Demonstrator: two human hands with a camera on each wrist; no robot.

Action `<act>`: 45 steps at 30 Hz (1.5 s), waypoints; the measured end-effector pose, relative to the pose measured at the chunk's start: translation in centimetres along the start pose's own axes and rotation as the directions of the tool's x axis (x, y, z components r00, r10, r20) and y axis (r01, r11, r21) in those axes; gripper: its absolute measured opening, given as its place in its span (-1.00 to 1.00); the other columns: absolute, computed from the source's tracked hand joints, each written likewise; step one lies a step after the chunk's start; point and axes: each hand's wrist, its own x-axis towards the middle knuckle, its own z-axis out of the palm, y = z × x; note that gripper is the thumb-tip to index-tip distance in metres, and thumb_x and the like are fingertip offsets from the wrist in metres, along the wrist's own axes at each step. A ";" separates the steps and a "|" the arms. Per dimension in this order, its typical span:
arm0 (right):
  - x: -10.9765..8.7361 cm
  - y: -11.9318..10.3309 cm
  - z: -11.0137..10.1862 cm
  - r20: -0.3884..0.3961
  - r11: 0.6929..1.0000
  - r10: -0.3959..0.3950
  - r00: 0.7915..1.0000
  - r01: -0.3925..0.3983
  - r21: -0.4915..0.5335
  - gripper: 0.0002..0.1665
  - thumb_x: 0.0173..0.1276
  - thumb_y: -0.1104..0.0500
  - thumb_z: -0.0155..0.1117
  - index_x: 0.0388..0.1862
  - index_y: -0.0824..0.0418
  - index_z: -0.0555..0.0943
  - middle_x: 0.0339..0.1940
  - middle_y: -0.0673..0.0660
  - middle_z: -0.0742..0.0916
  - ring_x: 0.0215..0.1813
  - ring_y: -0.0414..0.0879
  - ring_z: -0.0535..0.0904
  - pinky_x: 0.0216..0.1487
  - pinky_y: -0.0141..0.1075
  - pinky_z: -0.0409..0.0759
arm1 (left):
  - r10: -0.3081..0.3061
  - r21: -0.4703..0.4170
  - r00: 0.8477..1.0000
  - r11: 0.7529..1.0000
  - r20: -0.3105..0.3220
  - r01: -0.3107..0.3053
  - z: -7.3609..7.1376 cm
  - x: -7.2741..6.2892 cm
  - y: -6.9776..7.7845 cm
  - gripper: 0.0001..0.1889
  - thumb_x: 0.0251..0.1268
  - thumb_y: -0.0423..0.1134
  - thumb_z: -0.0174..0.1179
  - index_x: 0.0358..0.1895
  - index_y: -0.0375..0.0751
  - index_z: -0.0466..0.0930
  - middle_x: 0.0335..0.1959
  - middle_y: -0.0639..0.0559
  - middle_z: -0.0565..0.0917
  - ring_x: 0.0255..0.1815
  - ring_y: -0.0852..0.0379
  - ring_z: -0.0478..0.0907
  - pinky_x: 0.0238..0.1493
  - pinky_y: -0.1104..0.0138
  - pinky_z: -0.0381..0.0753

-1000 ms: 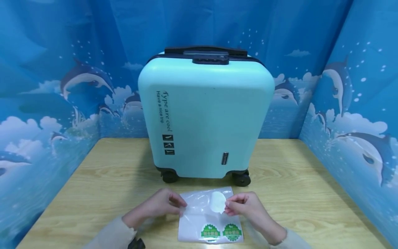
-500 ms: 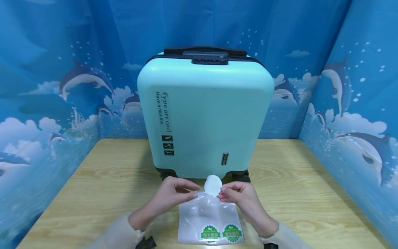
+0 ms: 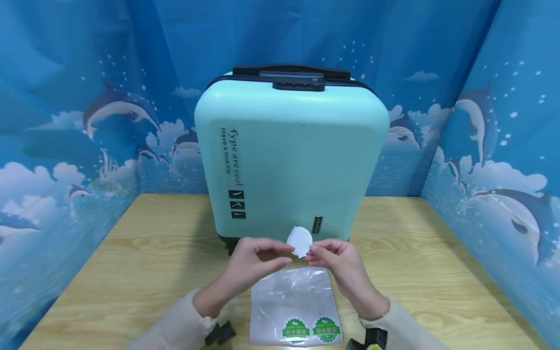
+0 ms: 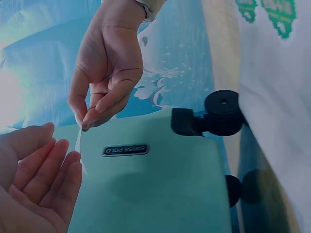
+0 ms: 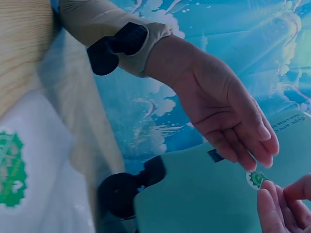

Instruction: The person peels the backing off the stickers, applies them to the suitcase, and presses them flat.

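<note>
A round sticker [image 3: 300, 241] stands upright in front of the lower part of a mint-green suitcase [image 3: 288, 170]. Its white back shows in the head view, its green printed face [image 5: 256, 178] in the right wrist view. My right hand [image 3: 343, 267] pinches its lower right edge between thumb and fingers. On the other side my left hand [image 3: 251, 262] is at the sticker's left edge, thumb and fingers apart; whether the fingertips touch it I cannot tell. Below lies a clear-and-white sticker sheet [image 3: 288, 296] bearing green badge stickers [image 3: 326, 329].
The suitcase stands on black wheels [image 4: 223, 111] on a wooden table [image 3: 144, 257]. A blue dolphin-print curtain [image 3: 87, 48] encloses the back and sides. Dark devices [image 3: 220, 333] are strapped at both wrists.
Both hands have risen from the sheet towards the suitcase, the right one carrying the sticker away from the sheet. My left hand has left the sheet's edge and come up beside the sticker.
</note>
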 end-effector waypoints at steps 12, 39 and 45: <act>0.3 -2.0 1.1 0.033 0.996 -0.053 0.998 0.050 0.075 -0.85 0.26 0.37 0.23 -0.42 0.16 0.65 -0.47 0.06 0.75 -0.37 -0.14 0.70 -0.22 -0.28 0.68 | 0.168 0.067 0.981 0.984 -0.097 -0.162 0.4 1.2 0.6 -0.80 0.04 -0.34 0.38 -0.22 -0.21 0.70 -0.23 0.01 0.74 -0.19 0.06 0.68 -0.14 0.29 0.66; 0.9 -2.9 1.3 0.081 0.995 -0.094 0.992 0.091 0.038 -0.85 0.28 0.33 0.24 -0.36 0.10 0.68 -0.40 0.01 0.77 -0.33 -0.16 0.70 -0.20 -0.28 0.68 | 0.162 0.083 0.938 0.986 -0.306 -0.143 0.6 1.6 0.7 -0.92 0.13 -0.40 0.30 -0.30 -0.24 0.72 -0.37 -0.03 0.74 -0.41 0.14 0.67 -0.39 0.39 0.67; 1.3 -3.3 0.9 -0.001 0.975 -0.207 0.978 0.206 -0.077 -0.96 0.23 0.33 0.31 -0.34 0.23 0.67 -0.46 0.02 0.76 -0.41 -0.13 0.70 -0.25 -0.19 0.69 | 0.041 -0.058 0.919 0.996 -0.393 -0.069 -0.3 2.1 1.4 -0.92 0.13 -0.39 0.30 -0.30 -0.26 0.71 -0.35 -0.07 0.74 -0.41 -0.08 0.63 -0.43 0.43 0.62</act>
